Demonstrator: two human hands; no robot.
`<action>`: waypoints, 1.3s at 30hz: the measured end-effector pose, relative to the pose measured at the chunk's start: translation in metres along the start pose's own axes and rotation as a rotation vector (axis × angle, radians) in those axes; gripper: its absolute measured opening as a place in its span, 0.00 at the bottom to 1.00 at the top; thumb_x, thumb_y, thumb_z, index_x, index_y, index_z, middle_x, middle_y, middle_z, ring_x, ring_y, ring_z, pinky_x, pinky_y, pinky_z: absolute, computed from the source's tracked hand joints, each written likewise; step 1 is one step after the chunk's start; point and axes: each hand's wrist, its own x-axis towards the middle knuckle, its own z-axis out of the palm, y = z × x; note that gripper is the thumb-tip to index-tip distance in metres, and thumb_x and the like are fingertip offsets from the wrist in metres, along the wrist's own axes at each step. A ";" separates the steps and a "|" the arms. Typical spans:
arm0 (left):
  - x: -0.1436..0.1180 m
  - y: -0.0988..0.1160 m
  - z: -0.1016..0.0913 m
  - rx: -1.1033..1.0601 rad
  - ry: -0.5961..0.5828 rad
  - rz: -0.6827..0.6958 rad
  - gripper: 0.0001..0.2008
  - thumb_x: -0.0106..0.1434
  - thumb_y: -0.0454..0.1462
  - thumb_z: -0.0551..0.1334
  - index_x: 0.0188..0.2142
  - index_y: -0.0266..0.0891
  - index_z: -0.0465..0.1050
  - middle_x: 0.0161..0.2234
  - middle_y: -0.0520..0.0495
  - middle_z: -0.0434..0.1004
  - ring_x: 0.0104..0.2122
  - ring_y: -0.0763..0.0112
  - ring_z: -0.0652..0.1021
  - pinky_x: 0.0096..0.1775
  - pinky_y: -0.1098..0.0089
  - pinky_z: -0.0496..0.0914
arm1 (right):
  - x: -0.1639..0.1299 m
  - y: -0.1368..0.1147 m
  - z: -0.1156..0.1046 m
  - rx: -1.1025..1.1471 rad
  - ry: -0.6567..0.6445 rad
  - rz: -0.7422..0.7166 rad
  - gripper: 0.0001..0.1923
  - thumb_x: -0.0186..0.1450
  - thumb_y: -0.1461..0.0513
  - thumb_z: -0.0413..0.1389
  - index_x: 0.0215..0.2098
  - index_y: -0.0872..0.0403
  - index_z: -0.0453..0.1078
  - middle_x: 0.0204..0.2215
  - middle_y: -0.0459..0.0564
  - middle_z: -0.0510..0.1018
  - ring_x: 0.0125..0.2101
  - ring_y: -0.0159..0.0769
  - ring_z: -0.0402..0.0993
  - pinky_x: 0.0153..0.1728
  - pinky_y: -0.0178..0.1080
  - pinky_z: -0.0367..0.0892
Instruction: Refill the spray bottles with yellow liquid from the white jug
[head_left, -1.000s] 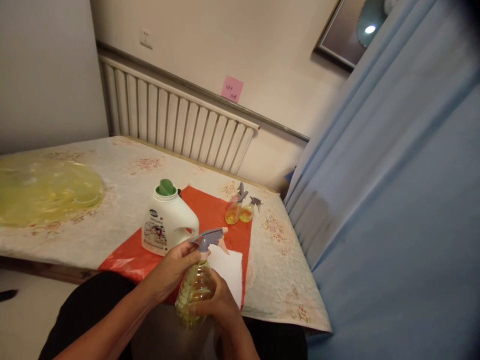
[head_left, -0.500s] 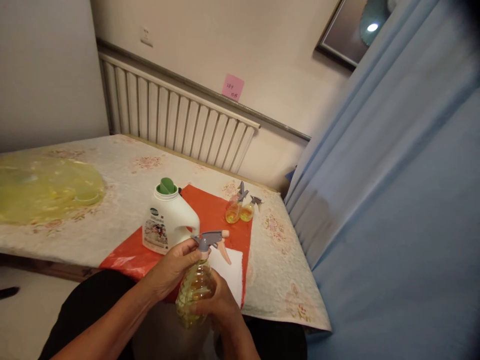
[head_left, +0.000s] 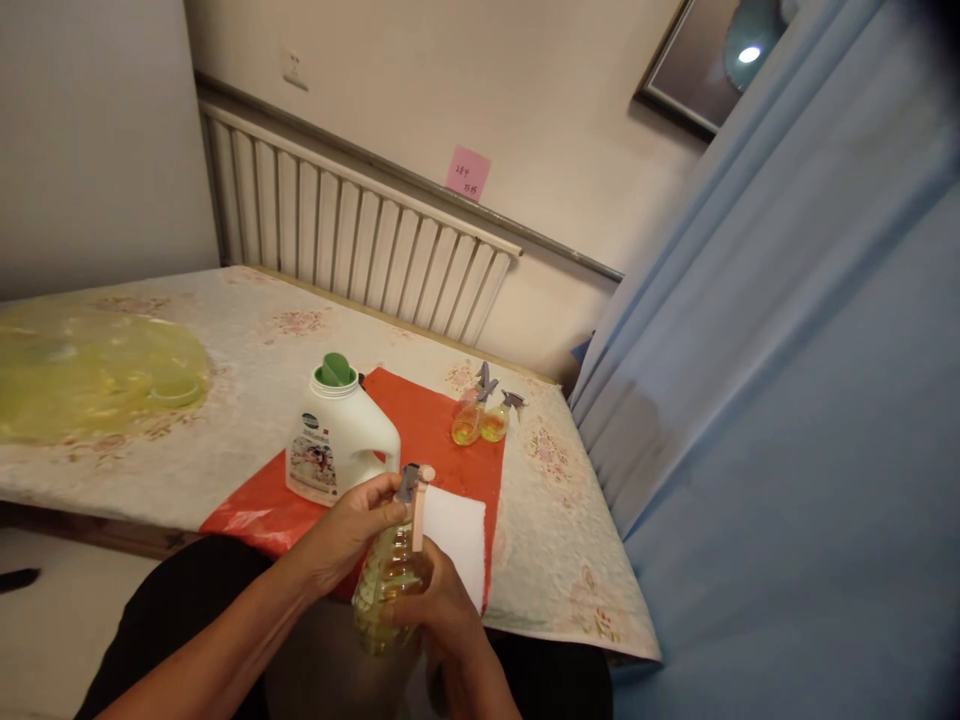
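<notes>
I have the left hand pinching the spray top and the right hand around the bottle. I think this step is twisting the top, so next I need a steady grip.

Behind the near sprayer, the jug stands left on the sheet, far sprayers to the right

Left hand pinches above; right hand curls below; forearms angle inward.
</notes>
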 end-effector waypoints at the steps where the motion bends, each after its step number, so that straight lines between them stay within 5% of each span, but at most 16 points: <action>1: 0.000 0.000 -0.001 0.017 0.014 -0.003 0.18 0.52 0.40 0.74 0.41 0.38 0.76 0.31 0.50 0.76 0.28 0.72 0.74 0.32 0.74 0.67 | 0.000 0.001 0.000 0.003 0.007 0.000 0.38 0.35 0.62 0.74 0.45 0.54 0.72 0.36 0.46 0.79 0.34 0.37 0.75 0.35 0.36 0.69; 5: -0.002 0.001 -0.002 0.026 0.016 -0.016 0.16 0.55 0.44 0.72 0.38 0.36 0.76 0.32 0.47 0.78 0.33 0.67 0.76 0.36 0.70 0.69 | 0.000 0.002 0.000 0.054 -0.006 -0.010 0.40 0.35 0.61 0.75 0.47 0.55 0.72 0.36 0.47 0.80 0.35 0.37 0.75 0.34 0.35 0.68; 9: -0.007 0.003 0.003 -0.038 0.029 0.007 0.20 0.56 0.44 0.71 0.45 0.39 0.73 0.36 0.45 0.79 0.42 0.58 0.78 0.42 0.64 0.70 | -0.001 0.000 0.002 0.105 -0.043 -0.025 0.39 0.36 0.62 0.75 0.47 0.54 0.71 0.37 0.47 0.80 0.34 0.37 0.76 0.34 0.36 0.69; 18: -0.001 -0.003 -0.001 -0.019 0.054 0.080 0.21 0.53 0.40 0.73 0.45 0.38 0.75 0.36 0.46 0.78 0.38 0.63 0.78 0.41 0.67 0.71 | -0.002 -0.003 0.002 0.094 -0.032 -0.027 0.41 0.34 0.62 0.76 0.47 0.54 0.73 0.36 0.46 0.81 0.34 0.37 0.76 0.36 0.36 0.69; 26: -0.002 -0.008 0.000 -0.216 0.056 -0.109 0.21 0.46 0.44 0.77 0.36 0.36 0.79 0.35 0.43 0.82 0.37 0.63 0.80 0.40 0.68 0.74 | -0.005 -0.003 0.007 0.224 -0.086 -0.020 0.41 0.33 0.63 0.76 0.46 0.56 0.73 0.36 0.48 0.81 0.34 0.37 0.77 0.37 0.36 0.69; 35: -0.002 -0.013 0.005 -0.220 0.121 -0.136 0.20 0.44 0.38 0.78 0.38 0.38 0.78 0.31 0.48 0.83 0.29 0.68 0.80 0.34 0.71 0.74 | -0.003 0.000 0.002 0.138 -0.041 -0.020 0.40 0.33 0.63 0.75 0.45 0.55 0.72 0.37 0.48 0.81 0.35 0.40 0.77 0.37 0.38 0.70; 39: -0.001 -0.014 0.003 -0.210 0.122 -0.122 0.17 0.47 0.38 0.77 0.36 0.36 0.78 0.31 0.43 0.83 0.31 0.64 0.81 0.36 0.68 0.74 | -0.003 -0.002 0.000 0.064 -0.029 -0.043 0.39 0.35 0.65 0.74 0.45 0.53 0.71 0.37 0.46 0.80 0.35 0.38 0.77 0.35 0.37 0.70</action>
